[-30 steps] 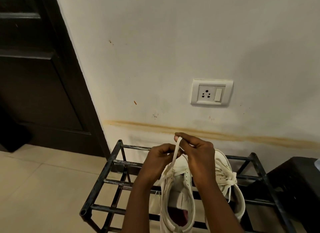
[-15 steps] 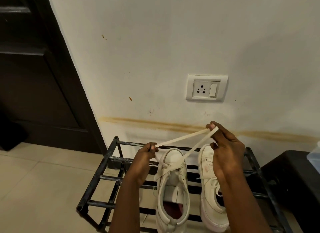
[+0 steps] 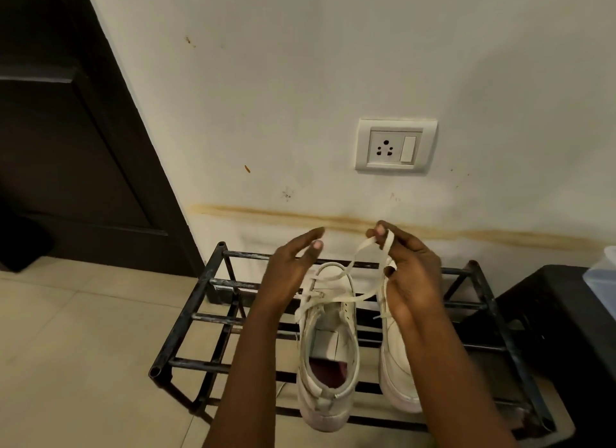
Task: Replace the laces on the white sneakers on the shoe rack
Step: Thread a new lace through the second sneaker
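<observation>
Lacing step under way on white sneaker [image 3: 328, 344], stood on shoe rack [image 3: 200, 316]. Lace [image 3: 359, 249] pinched in right hand [image 3: 413, 274]; left hand [image 3: 286, 274] spread, empty. Next move probably needed: regrasp slack strand, tension evenly.

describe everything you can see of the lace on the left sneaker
The lace is flat and off-white, cloth by its look. It crosses the eyelets of the left sneaker on the shoe rack. Two slack strands rise from the shoe to the right hand, which pinches them in a loop above the toe. The open left hand does not hold it.
</observation>
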A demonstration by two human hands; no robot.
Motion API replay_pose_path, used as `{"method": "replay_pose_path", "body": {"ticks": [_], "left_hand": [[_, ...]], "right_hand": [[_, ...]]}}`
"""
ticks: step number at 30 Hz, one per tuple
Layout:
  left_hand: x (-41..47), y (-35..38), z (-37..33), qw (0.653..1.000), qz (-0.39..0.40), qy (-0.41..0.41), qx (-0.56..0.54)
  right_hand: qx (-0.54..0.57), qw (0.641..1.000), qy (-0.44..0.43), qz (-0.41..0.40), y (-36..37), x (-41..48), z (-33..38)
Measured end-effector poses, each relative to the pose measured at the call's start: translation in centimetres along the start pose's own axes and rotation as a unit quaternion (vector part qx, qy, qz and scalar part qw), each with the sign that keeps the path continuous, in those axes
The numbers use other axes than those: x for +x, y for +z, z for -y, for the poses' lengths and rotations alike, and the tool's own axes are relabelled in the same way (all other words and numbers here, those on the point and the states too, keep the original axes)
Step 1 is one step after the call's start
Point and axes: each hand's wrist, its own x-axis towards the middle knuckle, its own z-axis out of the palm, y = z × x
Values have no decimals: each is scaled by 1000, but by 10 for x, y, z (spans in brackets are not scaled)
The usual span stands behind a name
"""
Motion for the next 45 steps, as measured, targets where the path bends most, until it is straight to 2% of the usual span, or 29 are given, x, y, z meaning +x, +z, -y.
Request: {"method": "replay_pose_path", "body": {"ticks": [2, 4, 12, 16, 20, 24, 33, 41, 45], "left_hand": [[-4, 15, -14, 996, 71, 19, -41], [-6, 26, -19, 993, 82, 23, -83], [-1, 15, -7, 999, 16, 21, -18], [-1, -3, -4, 998, -50, 33, 35], [-1, -20, 2, 979, -125, 79, 140], [-1, -36, 9, 959, -187, 97, 187], [1, -59, 37, 929, -207, -41, 304], [-4, -69, 46, 894, -238, -121, 359], [-4, -72, 49, 888, -248, -144, 359]], "right_hand": [[-13, 1000, 10, 16, 8, -6, -7], [-26, 999, 2, 22, 12, -10, -12], [17, 999, 35, 8, 9, -5, -15], [34, 999, 20, -27, 0, 2, -8], [61, 997, 19, -52, -10, 7, -3], [91, 993, 22, -70, -15, 10, 0], [94, 990, 14, -100, -35, 21, 9], [99, 990, -14, -98, -47, 27, 13], [16, 994, -56, -93, -52, 29, 12]]}}
